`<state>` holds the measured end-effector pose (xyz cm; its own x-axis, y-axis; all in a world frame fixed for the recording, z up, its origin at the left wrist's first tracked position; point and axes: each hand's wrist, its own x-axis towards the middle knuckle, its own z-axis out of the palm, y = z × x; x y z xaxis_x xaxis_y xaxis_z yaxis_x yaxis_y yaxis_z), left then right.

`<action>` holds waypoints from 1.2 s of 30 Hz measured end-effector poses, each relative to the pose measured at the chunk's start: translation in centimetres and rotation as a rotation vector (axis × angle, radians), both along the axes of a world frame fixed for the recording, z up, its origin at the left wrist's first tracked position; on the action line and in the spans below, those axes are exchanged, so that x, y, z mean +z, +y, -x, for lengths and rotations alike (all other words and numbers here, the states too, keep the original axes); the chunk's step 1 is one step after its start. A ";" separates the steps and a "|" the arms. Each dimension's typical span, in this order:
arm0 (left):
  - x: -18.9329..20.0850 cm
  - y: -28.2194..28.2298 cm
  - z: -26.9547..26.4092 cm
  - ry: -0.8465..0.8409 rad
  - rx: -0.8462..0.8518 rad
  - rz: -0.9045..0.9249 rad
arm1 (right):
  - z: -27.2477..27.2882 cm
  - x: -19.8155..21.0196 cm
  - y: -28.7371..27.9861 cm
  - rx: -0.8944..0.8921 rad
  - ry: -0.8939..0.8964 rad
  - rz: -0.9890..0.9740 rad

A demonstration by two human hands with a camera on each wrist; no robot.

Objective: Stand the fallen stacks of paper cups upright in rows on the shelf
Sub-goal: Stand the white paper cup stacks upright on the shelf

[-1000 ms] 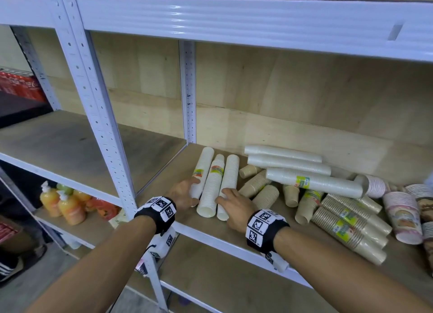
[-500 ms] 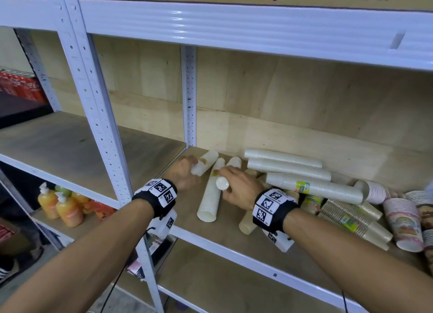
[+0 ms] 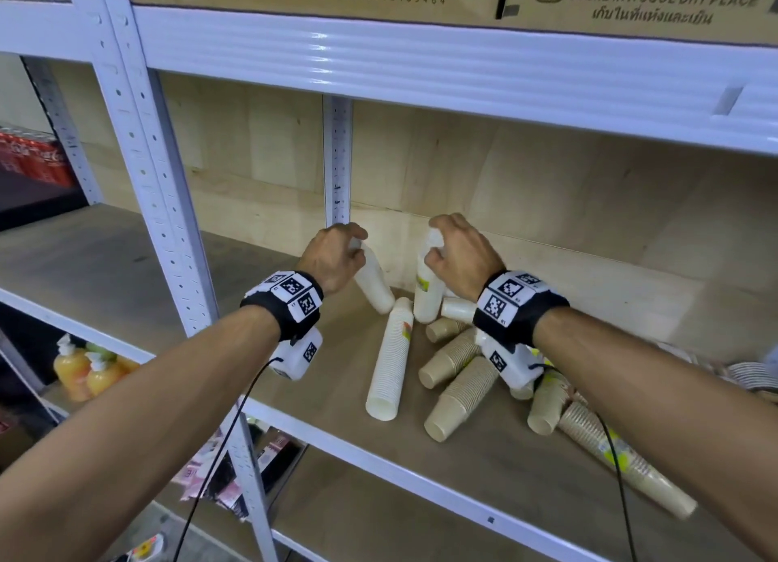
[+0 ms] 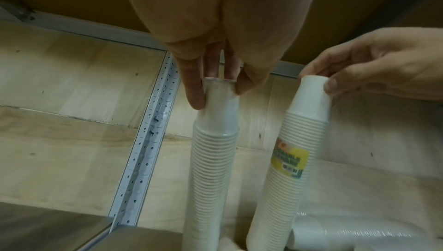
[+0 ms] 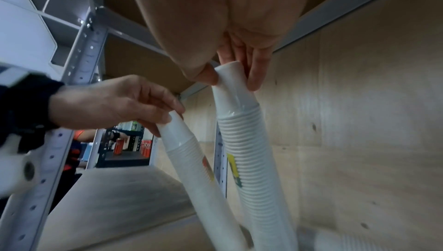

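Note:
Two wrapped stacks of white paper cups stand nearly upright at the back left of the wooden shelf [image 3: 324,376]. My left hand [image 3: 351,248] pinches the top of the left stack [image 3: 374,285], which leans left; the left wrist view shows the fingers [image 4: 195,92] round its top cup [image 4: 219,107]. My right hand [image 3: 438,245] grips the top of the right stack [image 3: 427,296], which carries a yellow label [image 4: 291,160]. A third white stack [image 3: 389,359] lies flat just in front of them. In the right wrist view both stacks [image 5: 249,151] rest their bases on the board.
Several brown cup stacks [image 3: 459,351] lie tumbled to the right, one long one [image 3: 623,464] near the front edge. A white upright post [image 3: 337,161] stands behind the left stack. The upper shelf beam [image 3: 421,64] hangs low overhead. Orange bottles [image 3: 84,372] sit below left.
Both hands lifted the far ends of two lying white stacks and swung them up to near vertical at the back. The third white stack stayed lying.

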<state>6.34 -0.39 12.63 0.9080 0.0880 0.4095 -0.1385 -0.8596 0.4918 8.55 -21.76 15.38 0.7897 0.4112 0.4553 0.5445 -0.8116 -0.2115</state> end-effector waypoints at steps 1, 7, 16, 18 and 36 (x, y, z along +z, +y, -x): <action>0.3 0.0 -0.3 -0.003 -0.004 0.001 | -0.2 0.9 0.0 -0.004 -0.015 -0.015; 2.6 0.4 -2.2 -0.003 -0.018 -0.030 | -1.2 5.9 1.8 0.040 -0.057 -0.073; 6.2 2.6 -3.9 0.065 0.028 -0.130 | -4.4 5.7 6.2 0.041 0.134 -0.203; 6.5 3.2 -4.1 0.073 0.046 -0.119 | -5.2 4.8 6.9 0.043 0.179 -0.218; 5.7 5.1 -8.0 0.136 -0.069 -0.086 | -10.1 1.7 10.9 0.050 0.243 -0.119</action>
<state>14.30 4.70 18.36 0.9583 -0.0066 0.2858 -0.1359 -0.8900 0.4353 18.63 -10.90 17.07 0.8619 0.4075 0.3019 0.5048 -0.7467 -0.4331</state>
